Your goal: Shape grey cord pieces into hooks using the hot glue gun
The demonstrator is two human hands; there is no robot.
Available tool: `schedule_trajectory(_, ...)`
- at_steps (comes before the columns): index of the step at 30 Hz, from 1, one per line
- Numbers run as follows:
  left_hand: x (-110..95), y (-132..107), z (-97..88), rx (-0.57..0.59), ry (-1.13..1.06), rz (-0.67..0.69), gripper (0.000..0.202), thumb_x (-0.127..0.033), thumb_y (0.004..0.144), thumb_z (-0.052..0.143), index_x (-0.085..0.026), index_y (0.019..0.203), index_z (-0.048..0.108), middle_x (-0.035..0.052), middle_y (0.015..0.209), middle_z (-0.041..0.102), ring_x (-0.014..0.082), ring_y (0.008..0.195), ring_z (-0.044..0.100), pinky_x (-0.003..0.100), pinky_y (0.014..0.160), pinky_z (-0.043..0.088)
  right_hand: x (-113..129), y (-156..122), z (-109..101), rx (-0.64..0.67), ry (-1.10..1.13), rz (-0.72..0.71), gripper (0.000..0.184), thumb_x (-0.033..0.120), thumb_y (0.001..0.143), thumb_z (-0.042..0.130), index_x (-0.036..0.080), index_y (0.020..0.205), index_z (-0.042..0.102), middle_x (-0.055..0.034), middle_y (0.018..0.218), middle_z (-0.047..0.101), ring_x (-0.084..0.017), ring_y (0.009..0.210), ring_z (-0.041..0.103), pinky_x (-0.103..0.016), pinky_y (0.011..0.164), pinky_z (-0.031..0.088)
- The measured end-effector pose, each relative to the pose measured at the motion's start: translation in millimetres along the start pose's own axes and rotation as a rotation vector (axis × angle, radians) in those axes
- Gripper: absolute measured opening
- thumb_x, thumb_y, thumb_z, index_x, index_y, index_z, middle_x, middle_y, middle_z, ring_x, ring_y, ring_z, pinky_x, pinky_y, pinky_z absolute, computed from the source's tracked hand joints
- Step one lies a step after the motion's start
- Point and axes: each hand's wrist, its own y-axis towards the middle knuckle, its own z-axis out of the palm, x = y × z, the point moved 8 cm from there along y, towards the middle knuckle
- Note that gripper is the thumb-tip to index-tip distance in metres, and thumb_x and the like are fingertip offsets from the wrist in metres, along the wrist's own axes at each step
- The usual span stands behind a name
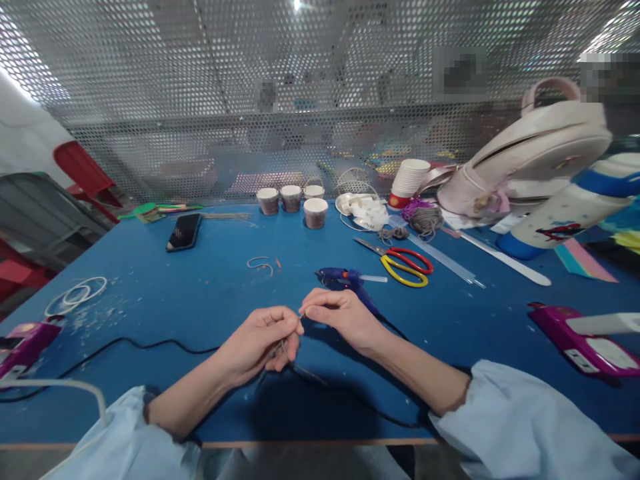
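Observation:
Just in front of me, my left hand point(265, 337) and my right hand point(347, 319) meet at the fingertips. Thumb and forefinger of my left hand pinch a thin grey-brown yarn point(283, 347), and loops of it hang under the palm. My right hand is closed in a pinch on what looks like the same yarn, mostly hidden by the fingers. Right behind that hand lies a blue glue gun point(345, 275) with a clear glue stick in its rear. Scissors point(403, 262) with red and yellow handles rest farther back, blades half apart.
Several small cups point(315, 215) stand at the back of the blue table point(225, 267), near a phone point(183, 233). To the right are stacked paper cups point(410, 183), grey yarn balls point(427, 221), a bottle point(570, 207) and a backpack point(530, 157). A black cable point(165, 344) crosses the table.

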Motion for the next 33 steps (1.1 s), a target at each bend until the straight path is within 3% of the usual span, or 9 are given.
schedule_trajectory(6, 11, 3, 5.8, 0.122, -0.182, -0.035, 0.024, -0.031, 0.086, 0.054, -0.014, 0.07, 0.057, -0.0023, 0.038, 0.052, 0.0039, 0.024, 0.034, 0.014, 0.029, 0.025, -5, 0, 9, 0.049, 0.187, -0.01, 0.01, 0.027, 0.078, 0.066, 0.02, 0.08, 0.073, -0.0009, 0.087, 0.063, -0.012, 0.083, 0.056, -0.028, 0.082, 0.04)
schedule_trajectory(11, 14, 3, 15.1, 0.219, -0.288, -0.097, 0.021, -0.031, 0.084, 0.056, -0.015, 0.07, 0.054, -0.0064, 0.034, 0.044, 0.0032, 0.022, 0.022, 0.013, 0.025, 0.023, -5, 0, 13, 0.076, 0.183, -0.022, 0.012, 0.029, 0.08, 0.063, 0.019, 0.078, 0.071, -0.0006, 0.084, 0.062, -0.012, 0.082, 0.055, -0.028, 0.082, 0.039)
schedule_trajectory(19, 26, 7, 15.6, 0.237, -0.246, -0.152, 0.024, -0.033, 0.085, 0.055, -0.014, 0.07, 0.055, -0.0048, 0.035, 0.046, 0.0038, 0.022, 0.026, 0.014, 0.025, 0.025, -16, -1, 16, 0.016, 0.108, 0.092, 0.014, 0.029, 0.081, 0.061, 0.02, 0.086, 0.07, 0.0006, 0.086, 0.063, -0.011, 0.081, 0.054, -0.026, 0.08, 0.038)
schedule_trajectory(23, 18, 9, 8.3, 0.129, -0.183, -0.045, 0.023, -0.032, 0.086, 0.053, -0.015, 0.071, 0.054, -0.0033, 0.038, 0.051, 0.004, 0.024, 0.031, 0.014, 0.028, 0.026, -24, 0, 5, -0.107, 0.114, 0.16, 0.018, 0.03, 0.077, 0.063, 0.018, 0.089, 0.069, 0.0013, 0.076, 0.062, -0.01, 0.068, 0.052, -0.026, 0.069, 0.039)
schedule_trajectory(27, -3, 9, -6.7, -0.063, -0.081, 0.106, 0.021, -0.032, 0.083, 0.057, -0.014, 0.074, 0.054, -0.0018, 0.045, 0.056, 0.0033, 0.027, 0.036, 0.013, 0.03, 0.02, -14, -3, -9, -0.253, 0.067, 0.103, 0.025, 0.04, 0.08, 0.059, 0.016, 0.079, 0.065, 0.0009, 0.068, 0.058, -0.01, 0.062, 0.051, -0.026, 0.062, 0.039)
schedule_trajectory(30, -7, 11, -16.3, -0.154, -0.052, 0.138, 0.021, -0.035, 0.081, 0.06, -0.015, 0.076, 0.054, -0.0032, 0.046, 0.055, 0.0027, 0.028, 0.034, 0.014, 0.031, 0.018, -6, -6, -10, -0.247, -0.064, 0.046, 0.036, 0.044, 0.084, 0.052, 0.016, 0.062, 0.057, 0.0019, 0.06, 0.052, -0.01, 0.059, 0.048, -0.026, 0.061, 0.039)
schedule_trajectory(33, -5, 15, -23.2, -0.206, -0.062, 0.151, 0.022, -0.036, 0.079, 0.061, -0.015, 0.078, 0.055, -0.0042, 0.05, 0.055, 0.0014, 0.03, 0.03, 0.015, 0.033, 0.016, -11, -6, -2, -0.175, -0.134, 0.049, 0.03, 0.042, 0.084, 0.054, 0.017, 0.067, 0.055, 0.003, 0.059, 0.051, -0.01, 0.058, 0.048, -0.026, 0.06, 0.04)
